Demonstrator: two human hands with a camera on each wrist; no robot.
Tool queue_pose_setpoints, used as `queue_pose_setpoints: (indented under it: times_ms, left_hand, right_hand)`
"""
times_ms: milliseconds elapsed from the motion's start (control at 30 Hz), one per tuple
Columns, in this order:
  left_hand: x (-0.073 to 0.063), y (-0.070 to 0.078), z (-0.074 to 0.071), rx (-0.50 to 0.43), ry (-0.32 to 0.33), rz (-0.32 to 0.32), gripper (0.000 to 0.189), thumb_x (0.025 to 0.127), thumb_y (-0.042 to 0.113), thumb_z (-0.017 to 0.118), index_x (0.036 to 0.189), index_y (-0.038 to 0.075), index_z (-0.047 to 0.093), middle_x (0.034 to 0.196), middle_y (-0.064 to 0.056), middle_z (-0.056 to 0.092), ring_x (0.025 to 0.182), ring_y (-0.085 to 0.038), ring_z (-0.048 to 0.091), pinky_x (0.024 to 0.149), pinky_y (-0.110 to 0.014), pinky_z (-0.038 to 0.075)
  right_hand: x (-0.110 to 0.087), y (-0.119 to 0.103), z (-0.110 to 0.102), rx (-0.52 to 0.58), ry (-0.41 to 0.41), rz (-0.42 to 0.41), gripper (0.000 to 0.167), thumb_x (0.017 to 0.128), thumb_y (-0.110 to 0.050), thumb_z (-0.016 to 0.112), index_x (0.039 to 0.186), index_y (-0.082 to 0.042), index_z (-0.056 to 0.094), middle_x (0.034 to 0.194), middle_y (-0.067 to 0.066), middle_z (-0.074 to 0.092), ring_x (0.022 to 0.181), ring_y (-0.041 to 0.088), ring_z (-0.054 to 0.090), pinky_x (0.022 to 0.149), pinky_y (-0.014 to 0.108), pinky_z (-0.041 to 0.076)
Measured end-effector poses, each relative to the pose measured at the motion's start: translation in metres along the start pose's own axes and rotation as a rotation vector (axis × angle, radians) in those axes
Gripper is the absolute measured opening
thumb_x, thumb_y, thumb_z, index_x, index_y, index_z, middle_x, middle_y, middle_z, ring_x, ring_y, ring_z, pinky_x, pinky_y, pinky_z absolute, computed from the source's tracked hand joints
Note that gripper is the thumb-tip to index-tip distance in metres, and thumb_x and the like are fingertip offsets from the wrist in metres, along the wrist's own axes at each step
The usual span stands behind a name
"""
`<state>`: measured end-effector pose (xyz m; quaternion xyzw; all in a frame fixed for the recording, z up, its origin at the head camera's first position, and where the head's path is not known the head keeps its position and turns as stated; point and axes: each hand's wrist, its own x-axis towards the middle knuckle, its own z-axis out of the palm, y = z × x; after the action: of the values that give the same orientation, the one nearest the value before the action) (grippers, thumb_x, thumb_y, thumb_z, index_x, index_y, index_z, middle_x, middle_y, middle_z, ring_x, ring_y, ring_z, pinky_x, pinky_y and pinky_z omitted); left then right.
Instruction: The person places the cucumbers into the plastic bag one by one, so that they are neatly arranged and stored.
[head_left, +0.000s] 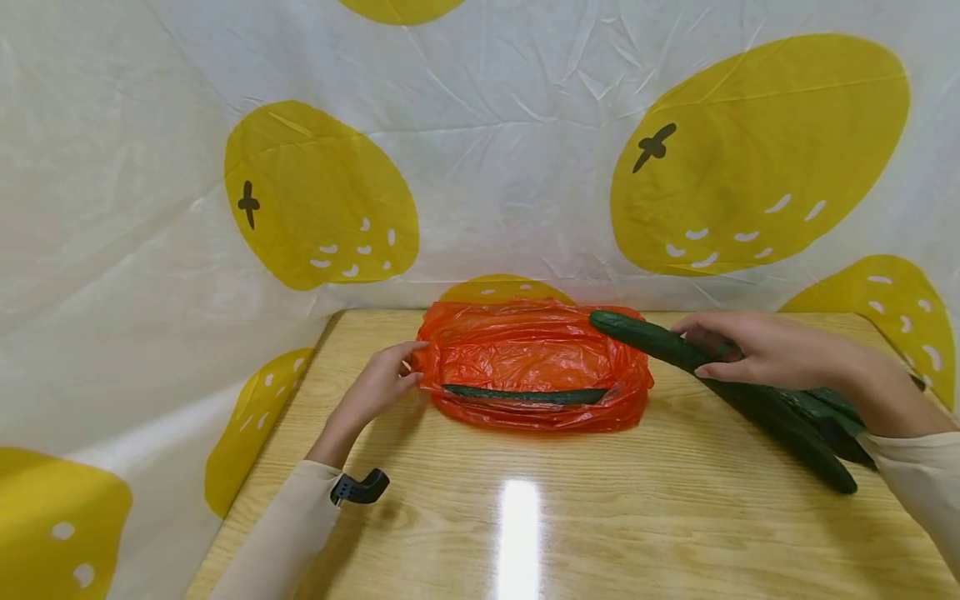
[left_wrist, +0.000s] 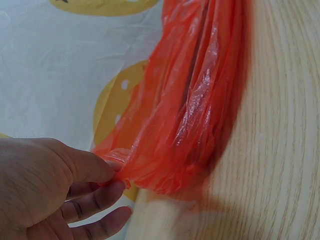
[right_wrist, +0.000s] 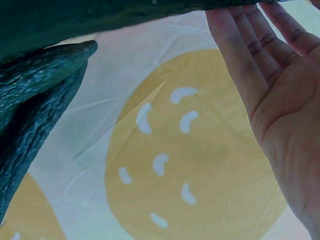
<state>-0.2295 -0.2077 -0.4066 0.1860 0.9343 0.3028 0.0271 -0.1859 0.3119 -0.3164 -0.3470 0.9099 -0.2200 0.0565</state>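
Observation:
A red plastic bag [head_left: 525, 358] lies on the table with its mouth open upward. One dark green cucumber [head_left: 525, 395] rests inside it along the near side. My left hand [head_left: 378, 379] is at the bag's left end; in the left wrist view its thumb and forefinger pinch the red film [left_wrist: 165, 165]. On the right, my right hand [head_left: 772, 354] holds a long cucumber [head_left: 645, 333] between thumb and fingers. That cucumber slants, its far tip over the bag's right rim. More cucumbers [right_wrist: 45, 80] lie beneath and beside my right hand, partly hidden by it.
The wooden table [head_left: 600, 517] carries a bright glare strip near its front. A white cloth [head_left: 510, 192] with yellow fruit prints hangs behind and along the left side. A black strap device [head_left: 360, 487] sits on the left wrist.

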Motion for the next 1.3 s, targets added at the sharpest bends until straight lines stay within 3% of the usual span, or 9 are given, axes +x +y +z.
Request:
queue_pose_setpoints:
  times_ms: [333,533,833,1300]
  left_hand:
    - [0.0,0.002,-0.001,-0.003,-0.009,-0.017,0.054,0.092,-0.001,0.071,0.144,0.003,0.055,0.103,-0.012,0.069,0.083,-0.02,0.067,0.07,-0.032,0.058]
    - [0.001,0.002,-0.001,0.002,-0.006,-0.017,0.054,0.092,-0.002,0.071,0.143,0.003,0.056,0.103,-0.012,0.069,0.082,-0.019,0.067,0.071,-0.032,0.058]
    - [0.003,0.002,-0.001,0.012,-0.003,-0.011,0.053,0.092,-0.001,0.071,0.143,0.003,0.056,0.103,-0.012,0.069,0.082,-0.019,0.067,0.071,-0.032,0.058]
    - [0.001,0.001,0.0,0.018,0.002,0.005,0.053,0.092,-0.001,0.072,0.142,0.001,0.056,0.102,-0.012,0.069,0.081,-0.019,0.066,0.072,-0.033,0.058]
  right_hand:
    - [0.026,-0.005,-0.008,-0.055,-0.006,-0.039,0.049,0.09,-0.023,0.079,0.134,-0.021,0.058,0.112,-0.009,0.067,0.098,0.01,0.065,0.077,0.03,0.056]
    - [0.042,-0.01,-0.01,0.018,-0.043,-0.006,0.045,0.091,-0.024,0.078,0.132,-0.018,0.06,0.115,-0.004,0.066,0.099,0.012,0.064,0.079,0.028,0.057]
    - [0.065,-0.013,-0.008,-0.003,-0.043,-0.072,0.04,0.092,-0.021,0.077,0.127,-0.016,0.061,0.113,-0.004,0.066,0.097,0.012,0.064,0.078,0.03,0.057]
    - [0.1,-0.026,-0.008,0.031,-0.075,-0.118,0.046,0.094,-0.021,0.075,0.136,-0.018,0.059,0.119,0.001,0.065,0.1,0.016,0.063,0.085,0.043,0.056]
